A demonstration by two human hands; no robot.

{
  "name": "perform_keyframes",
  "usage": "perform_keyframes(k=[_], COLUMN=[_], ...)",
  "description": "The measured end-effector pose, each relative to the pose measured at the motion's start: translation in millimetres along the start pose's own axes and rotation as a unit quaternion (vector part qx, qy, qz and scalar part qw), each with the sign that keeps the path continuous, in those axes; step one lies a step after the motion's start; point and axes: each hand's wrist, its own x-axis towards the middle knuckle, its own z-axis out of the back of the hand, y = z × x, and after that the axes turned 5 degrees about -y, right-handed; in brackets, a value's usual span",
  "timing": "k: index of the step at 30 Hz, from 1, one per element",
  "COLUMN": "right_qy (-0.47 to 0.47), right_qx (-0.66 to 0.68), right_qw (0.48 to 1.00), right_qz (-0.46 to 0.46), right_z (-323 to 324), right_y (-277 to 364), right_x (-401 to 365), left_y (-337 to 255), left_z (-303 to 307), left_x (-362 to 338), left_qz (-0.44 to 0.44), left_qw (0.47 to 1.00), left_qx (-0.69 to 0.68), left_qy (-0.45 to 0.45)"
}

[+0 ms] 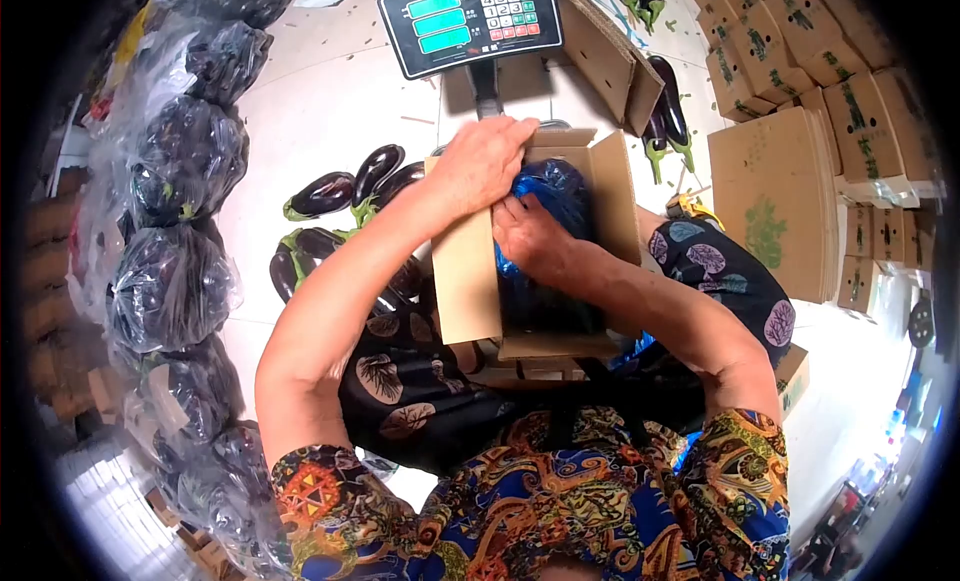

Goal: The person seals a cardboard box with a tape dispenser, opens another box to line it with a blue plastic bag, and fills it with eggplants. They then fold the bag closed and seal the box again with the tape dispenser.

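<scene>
An open cardboard box (466, 281) stands between the person's knees, its flaps spread. Inside it lies a blue plastic bag (560, 196) with dark contents. My left hand (484, 163) rests over the box's far left corner, fingers bent together at the flap and the bag's edge. Inside the opening, my right hand (525, 231) has its fingers curled against the blue plastic at the left inner side. What the left fingers hold, if anything, is hidden. Just beyond the box is a digital scale display (470, 26) on a post.
Loose eggplants (325, 194) lie on the floor left of the box, with more (671, 111) at the upper right. Bagged eggplants (165, 291) line the left side. Cardboard boxes (855, 111) are stacked at right, beside flat cardboard (765, 201). An upright cardboard piece (605, 56) stands behind.
</scene>
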Motion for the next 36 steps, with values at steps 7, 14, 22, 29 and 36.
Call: perform_keyframes(k=[7,14,22,29,36], right_qy=[0.178,0.279,0.138,-0.039,-0.079], right_qx=[0.239,0.448,0.201,0.019,0.603], right_qw=[0.952,0.844,0.951,0.976,0.439], right_qz=[-0.061,-0.098,-0.192,-0.215,-0.661], right_z=[68.0,130.9,86.3,115.4,93.4], right_y=[12.4,18.4,-9.1,-30.1,-26.0], right_x=[-23.9,-56.1,-57.8,-58.7,-65.5], left_y=[-2.6,-4.9,-28.7,-35.5,-28.8], left_z=[-27.8,-21.7,-20.0,-23.1,-28.1], left_x=[-58.1,-47.9,-39.0,-50.0,-54.7], left_qz=[-0.133,-0.015,0.029,0.024,0.024], left_qw=[0.945,0.965,0.894,0.889,0.892], left_qx=[0.182,0.049,0.122,0.159,0.168], left_qy=[0.239,0.257,0.43,0.428,0.419])
